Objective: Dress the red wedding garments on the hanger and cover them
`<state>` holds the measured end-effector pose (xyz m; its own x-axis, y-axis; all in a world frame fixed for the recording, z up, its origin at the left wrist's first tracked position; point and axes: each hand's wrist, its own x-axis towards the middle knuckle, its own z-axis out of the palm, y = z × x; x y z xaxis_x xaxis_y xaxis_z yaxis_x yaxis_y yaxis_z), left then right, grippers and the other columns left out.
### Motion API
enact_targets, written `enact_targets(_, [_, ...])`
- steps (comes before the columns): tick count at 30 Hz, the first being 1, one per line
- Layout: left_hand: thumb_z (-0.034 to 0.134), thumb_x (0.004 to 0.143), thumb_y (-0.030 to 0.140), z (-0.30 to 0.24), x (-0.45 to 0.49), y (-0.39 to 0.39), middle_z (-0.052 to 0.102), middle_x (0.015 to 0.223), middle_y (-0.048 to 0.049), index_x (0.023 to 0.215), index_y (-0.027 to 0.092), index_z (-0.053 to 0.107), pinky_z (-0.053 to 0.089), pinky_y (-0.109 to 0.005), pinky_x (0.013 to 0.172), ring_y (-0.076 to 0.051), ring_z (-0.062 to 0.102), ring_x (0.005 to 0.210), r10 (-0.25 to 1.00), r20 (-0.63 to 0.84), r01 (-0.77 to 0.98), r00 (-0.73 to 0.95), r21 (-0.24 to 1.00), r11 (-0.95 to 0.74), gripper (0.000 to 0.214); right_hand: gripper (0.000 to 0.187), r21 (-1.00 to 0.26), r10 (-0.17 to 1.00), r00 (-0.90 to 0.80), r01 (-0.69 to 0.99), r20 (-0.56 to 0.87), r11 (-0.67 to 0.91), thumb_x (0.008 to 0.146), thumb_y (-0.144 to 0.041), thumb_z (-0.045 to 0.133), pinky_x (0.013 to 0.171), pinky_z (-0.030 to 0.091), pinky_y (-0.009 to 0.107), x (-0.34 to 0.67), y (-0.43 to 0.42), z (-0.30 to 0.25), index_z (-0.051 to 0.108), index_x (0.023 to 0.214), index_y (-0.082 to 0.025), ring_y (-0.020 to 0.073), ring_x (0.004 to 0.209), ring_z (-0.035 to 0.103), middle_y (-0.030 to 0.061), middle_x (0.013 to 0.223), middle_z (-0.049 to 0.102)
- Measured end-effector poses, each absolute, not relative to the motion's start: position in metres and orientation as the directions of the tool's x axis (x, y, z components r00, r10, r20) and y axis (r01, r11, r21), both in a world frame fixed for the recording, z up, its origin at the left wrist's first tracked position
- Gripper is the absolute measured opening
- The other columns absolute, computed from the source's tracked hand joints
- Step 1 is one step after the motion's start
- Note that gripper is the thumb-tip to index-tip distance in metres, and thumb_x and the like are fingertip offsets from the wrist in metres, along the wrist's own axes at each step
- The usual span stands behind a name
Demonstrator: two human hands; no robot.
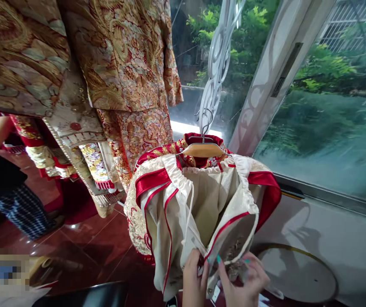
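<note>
A cream and red embroidered jacket (198, 200) hangs on a wooden hanger (203, 149), its cream lining facing me. The hanger's hook catches on a white scrolled metal rack (217, 59). My left hand (194, 279) pinches the jacket's lower front edge with closed fingers. Beside it, my right hand (245, 283), with teal nails, closes on the same hem and touches the left hand.
Gold and red embroidered robes (122, 64) hang at the upper left. A person in a black top and plaid trousers (7, 187) stands at the far left. A large window (326, 106) and a white ledge (329, 238) fill the right. The floor is dark red tile (96, 247).
</note>
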<state>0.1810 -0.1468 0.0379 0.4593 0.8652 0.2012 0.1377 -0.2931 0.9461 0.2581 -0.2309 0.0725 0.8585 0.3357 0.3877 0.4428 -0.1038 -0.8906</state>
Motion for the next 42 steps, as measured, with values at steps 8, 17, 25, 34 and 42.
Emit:
enact_targets(8, [0.047, 0.09, 0.037, 0.068, 0.189, -0.18, 0.06, 0.08, -0.0046, 0.084, 0.02, 0.058, 0.048, -0.03, 0.069, -0.02, 0.057, 0.074, 0.887, 0.268, 0.123, 0.377, 0.934, -0.334, 0.021, 0.013, -0.792, 0.844, 0.435, 0.61, 0.314, -0.02, 0.09, -0.028, 0.05, 0.069, 0.054, 0.032, 0.28, -0.23, 0.104, 0.062, 0.092, -0.024, 0.0212, 0.077, 0.066, 0.0056, 0.088, 0.067])
enact_targets(17, [0.045, 0.09, 0.03, 0.078, 0.197, -0.195, 0.062, 0.079, -0.0046, 0.081, 0.019, 0.057, 0.046, -0.028, 0.066, -0.018, 0.056, 0.071, 0.882, 0.296, 0.136, 0.367, 0.921, -0.366, 0.018, 0.012, -0.826, 0.824, 0.529, 0.544, 0.202, -0.147, 0.086, -0.025, 0.047, 0.075, 0.049, 0.034, 0.291, -0.235, 0.092, 0.058, 0.088, -0.021, 0.0234, 0.082, 0.064, 0.0072, 0.089, 0.067])
enact_targets(25, [0.046, 0.091, 0.026, 0.07, 0.189, -0.18, 0.061, 0.081, -0.0043, 0.085, 0.018, 0.057, 0.046, -0.028, 0.07, -0.018, 0.058, 0.074, 0.855, 0.282, 0.121, 0.435, 0.923, -0.366, 0.015, 0.006, -0.842, 0.903, 0.427, 0.5, 0.039, -0.2, 0.075, -0.018, 0.047, 0.073, 0.044, 0.031, 0.297, -0.211, 0.116, 0.052, 0.073, -0.021, 0.0201, 0.075, 0.058, 0.0042, 0.077, 0.061])
enact_targets(34, [0.044, 0.09, 0.021, 0.05, 0.176, -0.158, 0.061, 0.081, -0.0042, 0.083, 0.019, 0.057, 0.047, -0.028, 0.068, -0.018, 0.059, 0.073, 0.826, 0.298, 0.184, 0.478, 0.886, -0.426, 0.015, 0.023, -0.946, 0.871, 0.373, -0.092, -0.321, -0.31, 0.074, -0.036, 0.062, 0.046, 0.023, 0.022, 0.29, -0.198, 0.106, 0.052, 0.063, -0.018, 0.0067, 0.046, 0.03, -0.0064, 0.054, 0.041])
enact_targets(42, [0.045, 0.089, 0.018, 0.034, 0.18, -0.155, 0.06, 0.08, -0.0044, 0.079, 0.019, 0.057, 0.048, -0.026, 0.065, -0.017, 0.06, 0.071, 0.823, 0.307, 0.159, 0.477, 0.891, -0.425, 0.016, 0.048, -0.582, 0.837, 0.284, -0.811, -0.467, -0.05, 0.045, -0.036, 0.086, 0.038, 0.013, 0.015, 0.27, -0.199, 0.095, 0.042, 0.055, -0.019, -0.0002, 0.043, 0.013, -0.0107, 0.05, 0.032])
